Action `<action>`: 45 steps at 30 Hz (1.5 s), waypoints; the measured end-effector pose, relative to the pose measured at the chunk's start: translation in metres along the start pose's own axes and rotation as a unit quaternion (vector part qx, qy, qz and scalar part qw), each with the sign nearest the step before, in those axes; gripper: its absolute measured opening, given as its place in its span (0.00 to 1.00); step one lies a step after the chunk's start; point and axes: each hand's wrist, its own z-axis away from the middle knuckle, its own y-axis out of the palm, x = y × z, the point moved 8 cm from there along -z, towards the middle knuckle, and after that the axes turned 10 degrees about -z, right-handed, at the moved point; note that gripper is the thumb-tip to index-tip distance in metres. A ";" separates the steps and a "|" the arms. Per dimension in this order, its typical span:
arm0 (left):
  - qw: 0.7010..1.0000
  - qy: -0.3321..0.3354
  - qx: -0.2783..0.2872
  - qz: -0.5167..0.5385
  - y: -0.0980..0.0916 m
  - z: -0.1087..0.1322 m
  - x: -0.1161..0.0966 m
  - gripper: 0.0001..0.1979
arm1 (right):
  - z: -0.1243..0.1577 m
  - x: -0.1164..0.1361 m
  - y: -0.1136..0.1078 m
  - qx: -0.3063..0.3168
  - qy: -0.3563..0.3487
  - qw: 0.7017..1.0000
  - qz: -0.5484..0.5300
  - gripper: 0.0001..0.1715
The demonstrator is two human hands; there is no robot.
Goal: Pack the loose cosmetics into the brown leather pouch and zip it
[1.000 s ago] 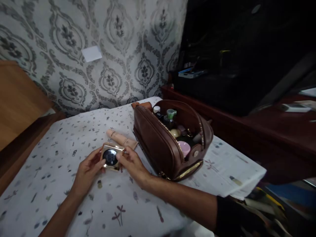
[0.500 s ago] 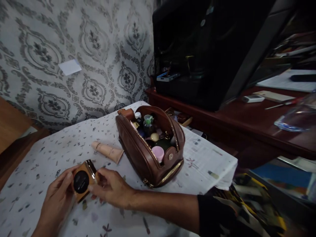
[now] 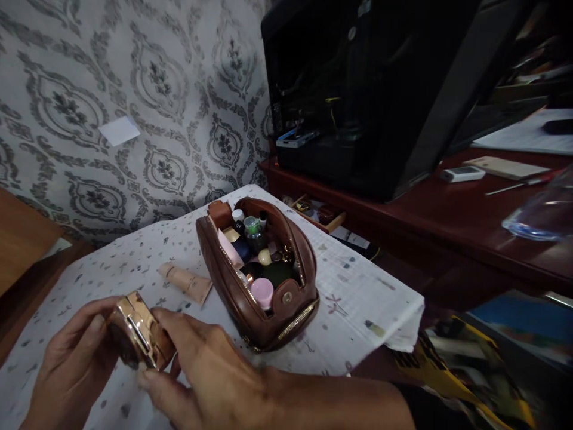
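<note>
Between my two hands is a shiny gold compact (image 3: 142, 331), its glossy edge turned toward me and its dark round face tilted to the left. My left hand (image 3: 74, 361) grips its left side with thumb and fingers. On the right side, my right hand (image 3: 206, 364) holds it with the thumb below and fingers above. A peach squeeze tube (image 3: 185, 283) lies on the cloth just beyond my hands. Right of the tube stands an unzipped brown leather cosmetic bag (image 3: 228, 298), filled with several items, among them a pink-lidded jar (image 3: 262, 293) and a green-capped bottle (image 3: 254, 234).
A white patterned cloth (image 3: 344, 298) covers the table. Behind it rises a dark red desk (image 3: 425, 209) bearing a large black screen (image 3: 358, 101), with a clear plastic item (image 3: 537, 215) at right. An open drawer (image 3: 333, 222) sits beyond the bag.
Both hands have come nearer and lower with the compact, turning it so its gold edge shows instead of its dark round face. The view has shifted slightly; bag and tube stay on the cloth.
</note>
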 end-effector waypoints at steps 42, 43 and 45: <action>0.806 0.267 0.241 -0.471 0.107 -0.083 0.021 0.41 | 0.034 0.079 -0.174 -0.260 -0.101 0.918 0.281 0.23; 0.797 0.267 0.252 -0.480 0.108 -0.084 0.034 0.40 | 0.032 0.080 -0.172 -0.255 -0.103 0.917 0.289 0.23; 0.780 0.273 0.270 -0.494 0.110 -0.082 0.053 0.37 | 0.030 0.080 -0.174 -0.252 -0.100 0.911 0.312 0.23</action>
